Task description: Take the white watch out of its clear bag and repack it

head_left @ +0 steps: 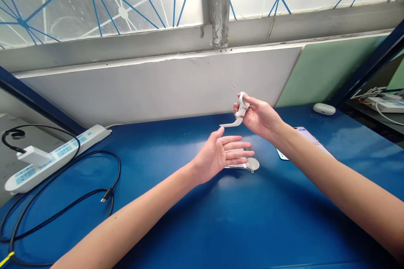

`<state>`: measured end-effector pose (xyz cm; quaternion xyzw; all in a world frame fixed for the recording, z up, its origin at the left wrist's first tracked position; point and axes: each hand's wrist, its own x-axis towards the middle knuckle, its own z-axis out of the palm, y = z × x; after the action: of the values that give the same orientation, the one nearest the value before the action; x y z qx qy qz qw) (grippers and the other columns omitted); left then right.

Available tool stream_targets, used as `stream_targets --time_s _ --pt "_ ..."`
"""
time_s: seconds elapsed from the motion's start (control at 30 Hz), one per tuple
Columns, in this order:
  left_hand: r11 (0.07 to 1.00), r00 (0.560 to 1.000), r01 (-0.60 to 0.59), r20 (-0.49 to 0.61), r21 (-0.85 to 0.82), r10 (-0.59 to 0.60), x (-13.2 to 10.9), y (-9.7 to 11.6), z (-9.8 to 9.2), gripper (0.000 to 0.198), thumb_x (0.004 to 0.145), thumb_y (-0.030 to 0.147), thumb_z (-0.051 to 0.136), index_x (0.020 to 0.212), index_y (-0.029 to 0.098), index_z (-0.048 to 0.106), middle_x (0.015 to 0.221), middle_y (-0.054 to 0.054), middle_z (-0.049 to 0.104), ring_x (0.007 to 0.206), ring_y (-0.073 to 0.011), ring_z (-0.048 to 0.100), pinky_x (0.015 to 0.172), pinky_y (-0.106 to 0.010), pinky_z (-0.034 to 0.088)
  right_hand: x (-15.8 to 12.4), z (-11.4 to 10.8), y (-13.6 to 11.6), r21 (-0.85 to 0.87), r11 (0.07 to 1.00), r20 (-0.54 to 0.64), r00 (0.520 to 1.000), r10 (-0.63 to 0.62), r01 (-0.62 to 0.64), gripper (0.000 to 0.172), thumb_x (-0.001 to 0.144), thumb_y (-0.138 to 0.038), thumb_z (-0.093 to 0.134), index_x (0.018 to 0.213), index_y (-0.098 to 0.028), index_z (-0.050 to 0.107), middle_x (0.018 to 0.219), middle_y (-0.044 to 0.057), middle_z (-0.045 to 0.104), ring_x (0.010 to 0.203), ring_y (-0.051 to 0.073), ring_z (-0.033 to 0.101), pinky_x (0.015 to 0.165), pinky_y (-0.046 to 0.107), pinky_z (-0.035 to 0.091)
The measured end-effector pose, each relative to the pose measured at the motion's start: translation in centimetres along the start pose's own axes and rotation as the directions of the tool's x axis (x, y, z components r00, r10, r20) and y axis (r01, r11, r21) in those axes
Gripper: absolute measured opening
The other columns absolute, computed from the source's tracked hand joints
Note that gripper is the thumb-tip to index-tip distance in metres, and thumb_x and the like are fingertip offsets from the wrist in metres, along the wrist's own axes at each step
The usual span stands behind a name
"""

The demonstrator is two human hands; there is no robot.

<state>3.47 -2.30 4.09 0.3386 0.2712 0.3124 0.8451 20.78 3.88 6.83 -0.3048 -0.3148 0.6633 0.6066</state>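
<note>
Above the middle of the blue table point(221, 227), our right hand point(257, 113) grips a white tool point(241, 109) by its thick upper part, presumably so that the thin bent tip point(232, 125) is left uncovered. That tip points toward the table's left side, just beside our left thumb; we cannot tell whether the 2 touch. Our left hand point(217, 155) hangs lower over the table's middle, its 4 fingers stretched straight, holding nothing we can see. Behind those fingers, on the table, lies a clear thing with a round end point(253, 164), too hidden for us to name. Toward the table's right side lies a phone point(311, 138), partly covered by our arm; nearer its back right corner sits a white case point(324, 109). Along the table's left end runs a power strip point(71, 147) with 1 white charger point(35, 156); a black cable point(107, 194) loops beside it, perhaps set there to spare our hands.
</note>
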Motion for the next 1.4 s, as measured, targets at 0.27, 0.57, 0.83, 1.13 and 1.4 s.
stream_targets --time_s 0.27,0.57,0.83,1.13,1.4 --pt "0.97 0.985 -0.161 -0.027 0.184 0.169 0.2 -0.3 -0.4 0.037 0.093 0.035 0.063 0.123 0.013 0.059 0.127 -0.019 0.065 0.111 -0.032 0.067 0.099 -0.045 0.049 -1.6 0.5 1.2 -0.491 0.871 0.246 0.962 0.117 0.019 0.028 0.075 -0.045 0.079 0.072 -0.019 0.067 0.075 0.003 0.063 0.072 0.017 0.057 0.068 0.03 0.048" --pt "0.952 0.975 -0.213 -0.021 0.221 0.223 0.2 -0.5 -0.8 0.026 0.088 0.036 0.072 0.097 0.013 0.066 0.093 -0.011 0.076 0.09 -0.0244 0.074 0.094 -0.041 0.053 -1.5 0.7 1.2 -0.51 0.859 0.218 0.973 0.08 0.044 0.017 0.083 -0.034 0.069 0.077 -0.019 0.07 0.083 0.004 0.069 0.077 0.017 0.058 0.076 0.031 0.047" --pt "0.945 0.993 -0.115 0.061 0.305 0.101 -0.3 -0.7 0.1 0.033 0.085 0.042 0.073 0.093 0.011 0.068 0.101 -0.016 0.074 0.1 -0.0326 0.072 0.097 -0.051 0.05 -2.1 0.8 1.2 -0.388 0.917 0.456 0.846 0.277 -0.091 0.021 0.086 -0.032 0.069 0.103 -0.02 0.072 0.107 0.008 0.075 0.101 0.021 0.068 0.09 0.034 0.053" --pt "0.96 0.99 -0.111 0.109 0.259 0.085 -0.1 -0.7 -0.2 0.041 0.09 0.049 0.065 0.101 0.01 0.068 0.102 -0.018 0.074 0.098 -0.0309 0.072 0.097 -0.048 0.051 -2.0 0.8 1.1 -0.345 0.929 0.382 0.884 0.269 -0.134 0.024 0.09 -0.031 0.064 0.11 -0.02 0.07 0.105 0.008 0.077 0.1 0.021 0.071 0.094 0.034 0.053" --pt "0.947 0.997 -0.07 0.052 0.314 0.057 -0.3 -1.1 0.2 0.044 0.09 0.05 0.065 0.1 0.007 0.068 0.105 -0.021 0.073 0.104 -0.0328 0.071 0.102 -0.047 0.048 -2.5 1.2 0.4 -0.239 0.92 0.535 0.749 0.391 -0.309 0.057 0.095 -0.058 0.038 0.116 -0.014 0.069 0.114 0.014 0.074 0.119 0.028 0.063 0.107 0.043 0.042"
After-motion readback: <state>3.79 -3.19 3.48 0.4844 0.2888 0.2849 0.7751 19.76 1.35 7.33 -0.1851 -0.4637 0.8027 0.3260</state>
